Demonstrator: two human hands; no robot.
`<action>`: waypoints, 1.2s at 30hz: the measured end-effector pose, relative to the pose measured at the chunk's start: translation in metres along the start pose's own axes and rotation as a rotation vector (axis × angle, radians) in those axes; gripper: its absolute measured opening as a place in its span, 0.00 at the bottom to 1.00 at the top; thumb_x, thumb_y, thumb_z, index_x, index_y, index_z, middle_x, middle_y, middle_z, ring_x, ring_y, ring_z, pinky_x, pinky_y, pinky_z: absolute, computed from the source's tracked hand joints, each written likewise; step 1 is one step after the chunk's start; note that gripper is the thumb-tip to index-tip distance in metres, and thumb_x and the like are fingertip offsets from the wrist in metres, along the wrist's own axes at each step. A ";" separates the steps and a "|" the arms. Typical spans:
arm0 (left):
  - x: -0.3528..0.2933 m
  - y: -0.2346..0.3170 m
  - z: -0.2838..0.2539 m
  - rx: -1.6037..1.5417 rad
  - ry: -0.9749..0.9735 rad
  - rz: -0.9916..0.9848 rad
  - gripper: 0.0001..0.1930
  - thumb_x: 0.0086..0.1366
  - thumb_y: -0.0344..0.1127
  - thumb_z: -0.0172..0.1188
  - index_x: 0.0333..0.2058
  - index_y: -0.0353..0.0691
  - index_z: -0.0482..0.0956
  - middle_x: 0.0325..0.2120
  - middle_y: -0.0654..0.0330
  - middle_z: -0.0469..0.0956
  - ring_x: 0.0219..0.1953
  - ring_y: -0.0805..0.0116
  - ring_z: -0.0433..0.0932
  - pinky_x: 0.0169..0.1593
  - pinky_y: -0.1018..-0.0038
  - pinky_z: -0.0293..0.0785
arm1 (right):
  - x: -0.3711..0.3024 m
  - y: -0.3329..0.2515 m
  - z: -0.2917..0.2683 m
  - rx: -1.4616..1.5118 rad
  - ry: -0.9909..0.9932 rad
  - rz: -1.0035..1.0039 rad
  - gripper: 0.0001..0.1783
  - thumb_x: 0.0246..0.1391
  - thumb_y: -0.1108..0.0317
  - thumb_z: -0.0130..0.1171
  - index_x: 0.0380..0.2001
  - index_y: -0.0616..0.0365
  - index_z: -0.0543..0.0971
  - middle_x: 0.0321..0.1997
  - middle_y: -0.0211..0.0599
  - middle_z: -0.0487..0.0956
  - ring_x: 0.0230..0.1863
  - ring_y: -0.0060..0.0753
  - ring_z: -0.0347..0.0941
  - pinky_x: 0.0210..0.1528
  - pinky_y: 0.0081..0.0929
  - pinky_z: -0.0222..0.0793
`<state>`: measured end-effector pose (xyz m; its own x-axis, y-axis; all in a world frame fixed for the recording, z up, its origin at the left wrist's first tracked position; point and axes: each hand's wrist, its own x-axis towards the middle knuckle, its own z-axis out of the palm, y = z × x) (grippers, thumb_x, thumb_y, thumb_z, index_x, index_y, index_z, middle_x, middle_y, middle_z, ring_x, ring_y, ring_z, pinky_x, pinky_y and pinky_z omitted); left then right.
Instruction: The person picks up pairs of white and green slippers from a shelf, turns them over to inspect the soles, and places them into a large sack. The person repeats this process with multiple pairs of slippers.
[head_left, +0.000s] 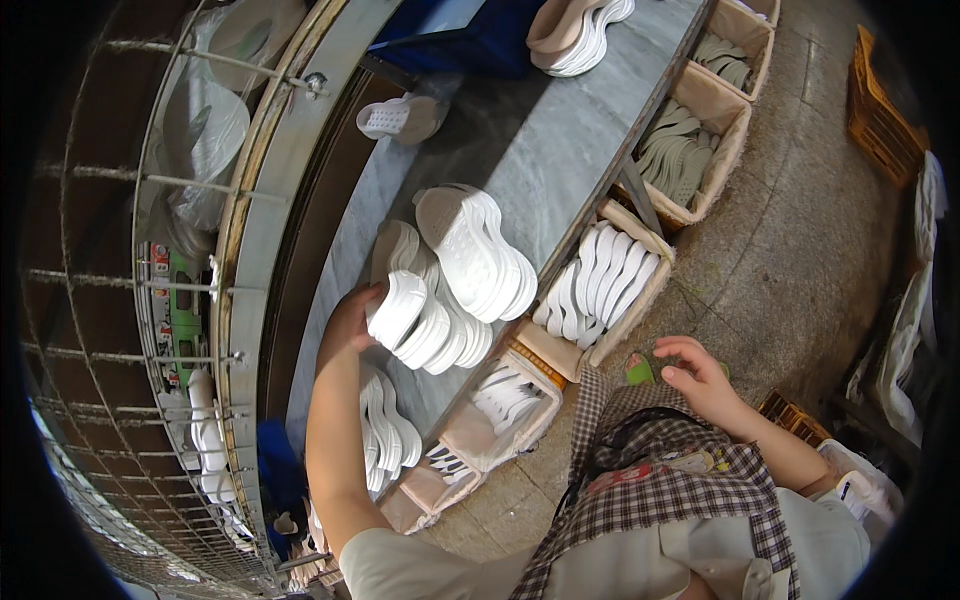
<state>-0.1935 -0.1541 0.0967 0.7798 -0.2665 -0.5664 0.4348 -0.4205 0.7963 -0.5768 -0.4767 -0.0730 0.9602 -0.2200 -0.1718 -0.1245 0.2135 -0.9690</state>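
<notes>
My left hand (352,316) is at the left end of a stack of white shoe soles (425,325), its fingers and thumb closed about the edge of the end sole. Part of its grip is hidden. Leaning against this stack on the right is another pile of white soles (475,250), and a third group of soles (385,425) lies below my left forearm. My right hand (700,380) hangs in the air in front of my checked apron (660,500). Its fingers are loosely bent and apart, with nothing in them.
The grey bench (575,125) has a dark belt strip along it. A single sole (403,118), a further stack (575,35) and a blue crate (455,45) are farther up. Lined baskets (735,140) of soles line its right side. Wire mesh (150,180) stands left.
</notes>
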 end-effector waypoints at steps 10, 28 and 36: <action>-0.017 -0.026 0.029 -0.498 0.097 -0.010 0.31 0.67 0.60 0.40 0.51 0.38 0.72 0.48 0.54 0.76 0.50 0.57 0.74 0.56 0.62 0.68 | 0.195 -0.029 0.030 0.065 0.145 -0.356 0.14 0.56 0.74 0.53 0.47 0.59 0.71 0.44 0.30 0.73 0.44 0.20 0.68 0.47 0.21 0.66; -0.131 -0.161 0.048 -0.260 0.576 0.545 0.31 0.63 0.29 0.54 0.62 0.46 0.50 0.56 0.50 0.65 0.56 0.57 0.67 0.52 0.60 0.68 | 0.614 -0.035 0.159 0.180 0.505 -0.054 0.30 0.54 0.57 0.57 0.56 0.60 0.64 0.54 0.54 0.69 0.57 0.50 0.65 0.57 0.43 0.64; -0.179 -0.166 0.077 0.048 0.201 0.383 0.19 0.63 0.26 0.54 0.54 0.36 0.67 0.50 0.56 0.71 0.52 0.66 0.71 0.55 0.70 0.67 | 0.543 -0.086 0.094 0.801 -0.159 0.092 0.23 0.55 0.62 0.55 0.52 0.58 0.67 0.51 0.47 0.72 0.53 0.44 0.68 0.55 0.45 0.65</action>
<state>-0.4404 -0.1038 0.0499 0.9551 -0.2386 -0.1755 0.0790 -0.3657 0.9274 -0.0217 -0.5249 -0.0664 0.9862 -0.0440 -0.1595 -0.0462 0.8524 -0.5209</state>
